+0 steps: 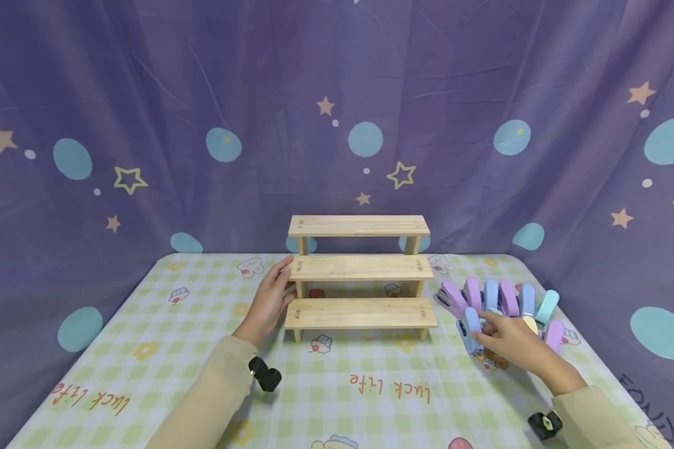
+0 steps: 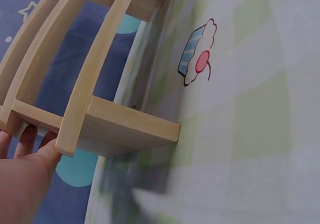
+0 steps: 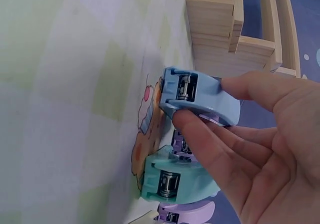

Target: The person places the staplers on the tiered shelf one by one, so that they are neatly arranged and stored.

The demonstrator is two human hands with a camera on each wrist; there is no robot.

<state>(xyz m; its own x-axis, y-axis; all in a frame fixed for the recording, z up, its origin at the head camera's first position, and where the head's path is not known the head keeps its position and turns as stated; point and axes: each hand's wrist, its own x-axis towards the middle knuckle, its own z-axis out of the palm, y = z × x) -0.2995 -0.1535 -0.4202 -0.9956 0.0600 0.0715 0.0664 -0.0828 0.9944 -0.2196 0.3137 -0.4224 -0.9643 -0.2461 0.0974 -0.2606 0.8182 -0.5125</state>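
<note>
A three-tier wooden stand (image 1: 361, 313) rises in steps at the table's middle. My left hand (image 1: 268, 305) holds its left side by the middle step, and the left wrist view shows the fingertips around the wooden frame (image 2: 82, 92). At the right, my right hand (image 1: 511, 342) pinches a light blue plastic spring clip (image 3: 205, 95) between thumb and fingers. The clip stands on the cloth, its metal spring showing. Behind and beside that hand are several more clips: purple ones (image 1: 473, 293), blue ones (image 1: 527, 300) and a teal one (image 3: 175, 179). A pale yellow piece (image 1: 530, 324) is partly hidden by the hand.
A green-and-white checked tablecloth (image 1: 196, 324) with printed cakes and lettering covers the table. A purple curtain (image 1: 292, 75) with stars and blue dots hangs behind and at both sides. The clips sit close to the stand's right end.
</note>
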